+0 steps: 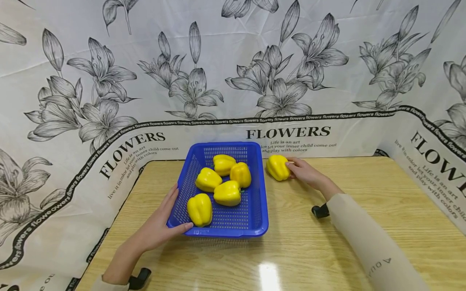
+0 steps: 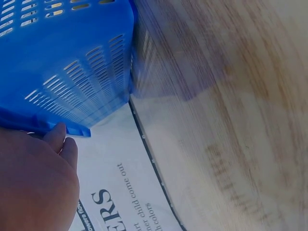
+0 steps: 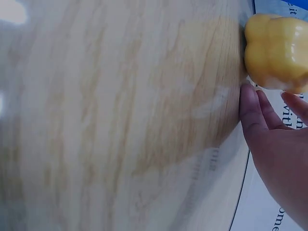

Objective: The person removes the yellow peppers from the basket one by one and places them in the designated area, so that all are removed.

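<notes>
A blue plastic basket [image 1: 263, 202] stands on the table with several yellow bell peppers inside, one of them a bell pepper [image 1: 200, 209] in its near left corner. My left hand [image 1: 160, 222] holds the basket's near left corner, thumb on the front rim and fingers along the left side. In the left wrist view, the fingertips of that hand [image 2: 36, 168] meet the blue rim. Right of the basket sits another yellow bell pepper [image 1: 278, 167] on the table. My right hand [image 1: 306, 173] touches its right side, fingers fairly straight; in the right wrist view the fingertips reach only the pepper's edge [image 3: 276, 53].
The wooden table [image 1: 327, 250] extends in front of the basket and to its right. A white cloth [image 1: 204, 139] printed with flowers and lettering hangs along the back and sides. Dark wrist straps [image 1: 140, 279] show beneath both forearms.
</notes>
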